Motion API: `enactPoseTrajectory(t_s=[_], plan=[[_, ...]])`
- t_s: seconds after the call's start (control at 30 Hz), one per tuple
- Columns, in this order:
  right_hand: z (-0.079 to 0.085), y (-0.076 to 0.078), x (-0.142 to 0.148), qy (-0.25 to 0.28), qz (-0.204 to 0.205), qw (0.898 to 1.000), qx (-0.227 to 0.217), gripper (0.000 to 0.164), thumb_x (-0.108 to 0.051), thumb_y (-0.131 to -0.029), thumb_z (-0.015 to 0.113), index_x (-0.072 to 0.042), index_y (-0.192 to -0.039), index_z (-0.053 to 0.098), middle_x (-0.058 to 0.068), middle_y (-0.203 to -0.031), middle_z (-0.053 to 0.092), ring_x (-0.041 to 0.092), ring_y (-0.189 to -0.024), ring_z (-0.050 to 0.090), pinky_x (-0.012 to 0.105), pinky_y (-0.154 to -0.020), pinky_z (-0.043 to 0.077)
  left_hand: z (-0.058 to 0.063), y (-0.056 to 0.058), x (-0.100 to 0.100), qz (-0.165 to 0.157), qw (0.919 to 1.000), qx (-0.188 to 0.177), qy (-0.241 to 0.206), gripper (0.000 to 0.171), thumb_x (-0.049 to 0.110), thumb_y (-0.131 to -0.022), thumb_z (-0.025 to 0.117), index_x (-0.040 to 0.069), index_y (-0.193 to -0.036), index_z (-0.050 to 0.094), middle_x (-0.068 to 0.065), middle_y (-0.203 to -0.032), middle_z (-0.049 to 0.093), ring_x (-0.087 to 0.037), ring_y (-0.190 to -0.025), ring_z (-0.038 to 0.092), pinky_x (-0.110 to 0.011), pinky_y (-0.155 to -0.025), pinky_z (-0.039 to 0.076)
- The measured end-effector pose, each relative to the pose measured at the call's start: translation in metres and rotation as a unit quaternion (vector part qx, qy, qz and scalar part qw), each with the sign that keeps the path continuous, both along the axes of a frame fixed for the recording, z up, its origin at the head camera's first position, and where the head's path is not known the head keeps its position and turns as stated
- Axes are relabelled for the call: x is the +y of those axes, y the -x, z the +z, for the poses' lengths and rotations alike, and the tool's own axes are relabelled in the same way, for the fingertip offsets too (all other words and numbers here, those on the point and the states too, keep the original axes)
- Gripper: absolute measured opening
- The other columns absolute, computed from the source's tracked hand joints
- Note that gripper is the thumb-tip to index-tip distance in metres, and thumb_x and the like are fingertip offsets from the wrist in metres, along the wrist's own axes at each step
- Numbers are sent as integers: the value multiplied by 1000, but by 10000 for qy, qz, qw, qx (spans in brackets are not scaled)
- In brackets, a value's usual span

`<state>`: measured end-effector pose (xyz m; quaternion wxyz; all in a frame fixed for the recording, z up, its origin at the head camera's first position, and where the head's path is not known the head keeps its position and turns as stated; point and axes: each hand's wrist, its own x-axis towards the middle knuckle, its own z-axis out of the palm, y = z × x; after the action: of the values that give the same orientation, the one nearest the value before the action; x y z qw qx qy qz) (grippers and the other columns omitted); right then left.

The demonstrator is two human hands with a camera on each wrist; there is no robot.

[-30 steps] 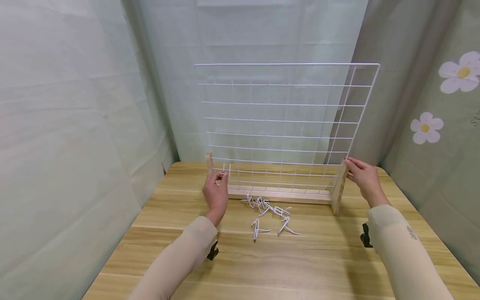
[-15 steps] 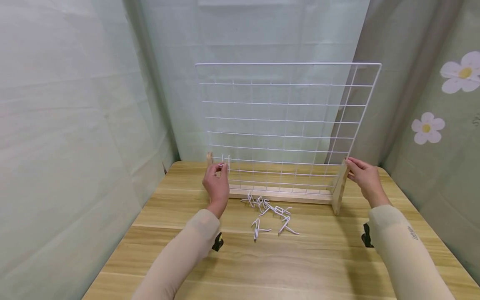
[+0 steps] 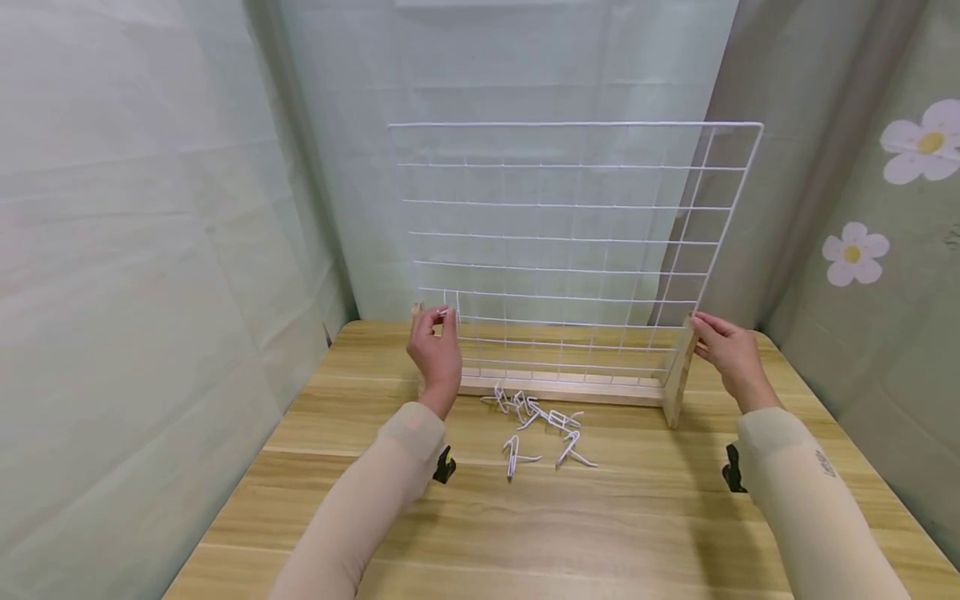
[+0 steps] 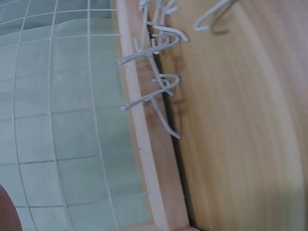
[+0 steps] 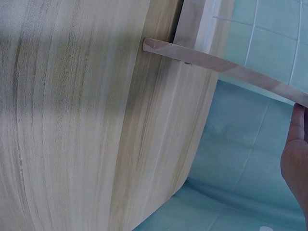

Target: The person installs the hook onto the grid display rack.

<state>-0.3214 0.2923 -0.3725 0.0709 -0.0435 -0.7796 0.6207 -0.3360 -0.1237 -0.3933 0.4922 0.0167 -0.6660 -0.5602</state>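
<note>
A white wire grid panel (image 3: 570,205) stands upright in a wooden base (image 3: 555,387) at the back of the table. Near the panel's lower left, my left hand (image 3: 437,358) pinches a white wire hook (image 3: 457,300) between thumb and fingers; its two prongs point up in front of the grid. My right hand (image 3: 731,358) holds the top of the base's right wooden upright (image 3: 678,375) between thumb and fingers. In the left wrist view only a sliver of the left hand (image 4: 7,211) shows, without the hook. The right wrist view shows the right hand (image 5: 297,159) at the upright's end.
Several loose white wire hooks (image 3: 557,422) lie on the wooden table (image 3: 570,533) in front of the base. Some are close to the base's front edge (image 4: 159,125). Pale green curtains (image 3: 165,250) surround the table at the back and sides.
My left hand has risen along the grid's left side with the hook, whose prongs now reach a higher wire. The right hand stays on the upright.
</note>
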Motion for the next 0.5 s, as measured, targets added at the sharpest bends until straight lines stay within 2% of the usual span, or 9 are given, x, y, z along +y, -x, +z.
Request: enactPoseTrajectory(t_s=[0.17,0.27,0.5], plan=[[0,2,1,224,-8,9997,81,64,-38,-99,56,2,-147,43,2,-131,56,18,-121,53,17,-84,50,11,6,2,66,9998,157,56,10,11,-91,73,1,-92,72,-10,-91,68,-23,-89,63,-40,-76,48],[-1,2,2,219,11,9997,69,64,-38,-99,56,2,-147,43,-2,-126,57,17,-119,54,17,-83,51,15,8,3,93,9995,301,100,9,10,-90,73,1,-92,73,-11,-91,67,-25,-87,63,-45,-75,48],[-1,2,1,99,-24,9999,2,65,-41,-99,55,1,-147,43,5,-134,54,21,-123,52,23,-90,48,22,13,4,176,9990,377,153,7,8,-90,73,1,-92,73,-12,-93,68,-25,-88,64,-41,-76,48]])
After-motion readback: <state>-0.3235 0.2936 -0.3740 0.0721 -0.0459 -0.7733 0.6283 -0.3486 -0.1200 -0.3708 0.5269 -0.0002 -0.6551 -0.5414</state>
